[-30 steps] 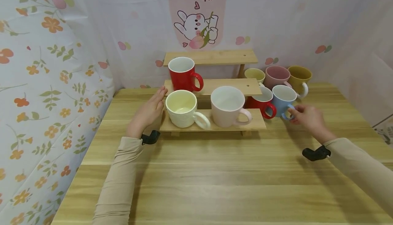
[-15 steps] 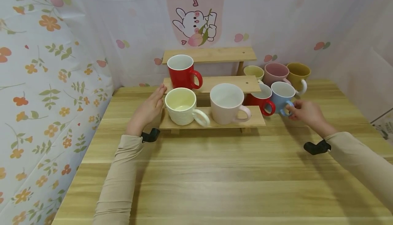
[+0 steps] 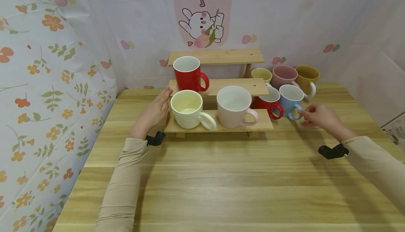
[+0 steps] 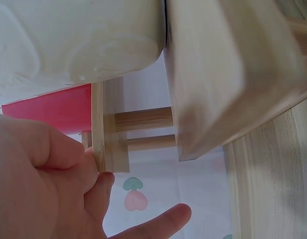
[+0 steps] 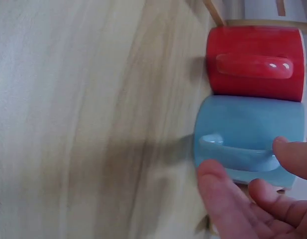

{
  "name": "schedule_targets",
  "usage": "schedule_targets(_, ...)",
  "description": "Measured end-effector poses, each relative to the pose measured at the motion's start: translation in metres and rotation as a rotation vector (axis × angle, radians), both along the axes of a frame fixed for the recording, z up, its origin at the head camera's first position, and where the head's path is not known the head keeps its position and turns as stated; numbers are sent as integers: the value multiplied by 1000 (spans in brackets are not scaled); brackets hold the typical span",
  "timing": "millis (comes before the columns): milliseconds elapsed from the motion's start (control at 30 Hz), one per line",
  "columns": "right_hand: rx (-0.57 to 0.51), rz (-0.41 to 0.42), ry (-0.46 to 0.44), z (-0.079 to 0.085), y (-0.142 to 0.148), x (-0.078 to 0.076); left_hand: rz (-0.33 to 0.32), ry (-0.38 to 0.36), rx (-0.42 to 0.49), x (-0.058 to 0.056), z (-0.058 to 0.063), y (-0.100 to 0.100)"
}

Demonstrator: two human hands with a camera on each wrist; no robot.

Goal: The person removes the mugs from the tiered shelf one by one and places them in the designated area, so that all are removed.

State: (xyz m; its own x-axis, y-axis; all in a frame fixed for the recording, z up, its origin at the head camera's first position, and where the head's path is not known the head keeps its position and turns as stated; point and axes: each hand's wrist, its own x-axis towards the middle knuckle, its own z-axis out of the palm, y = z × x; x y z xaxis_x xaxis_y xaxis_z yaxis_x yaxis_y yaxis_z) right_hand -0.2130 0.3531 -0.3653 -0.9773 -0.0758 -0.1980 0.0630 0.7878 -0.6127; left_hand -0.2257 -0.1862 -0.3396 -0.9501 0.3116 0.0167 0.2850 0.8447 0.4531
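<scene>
My left hand (image 3: 151,115) rests its fingers against the left end of the three-tier wooden rack's middle shelf (image 3: 232,86); in the left wrist view one finger (image 4: 163,221) extends away from the board. At the right, my right hand (image 3: 321,116) is at the handle of a light blue mug (image 3: 289,102). The right wrist view shows its thumb (image 5: 292,157) near the handle's upper end and the fingers apart, not wrapped round it. The blue mug (image 5: 248,132) stands on the table beside a red mug (image 5: 257,62), their sides close together.
A red mug (image 3: 187,79) stands on the middle shelf. The bottom shelf bears a cream mug (image 3: 186,114) and a pale pink mug (image 3: 233,110). Behind the blue mug stand a pale yellow mug (image 3: 261,74), a mauve mug (image 3: 283,79) and a mustard mug (image 3: 305,81). Patterned cloth hangs behind.
My right hand has loosened from the blue mug's handle and shifted slightly right. The blue mug moved slightly earlier and now stands still. My left hand stays at the rack.
</scene>
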Motion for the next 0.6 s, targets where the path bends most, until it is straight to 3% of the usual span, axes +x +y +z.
schedule_targets(167, 32, -11, 6, 13, -5, 5, -4, -3, 1, 0, -1, -1)
schedule_targets(600, -12, 42, 24, 40, -32, 5, -4, -5, 1, -1, -1, -1)
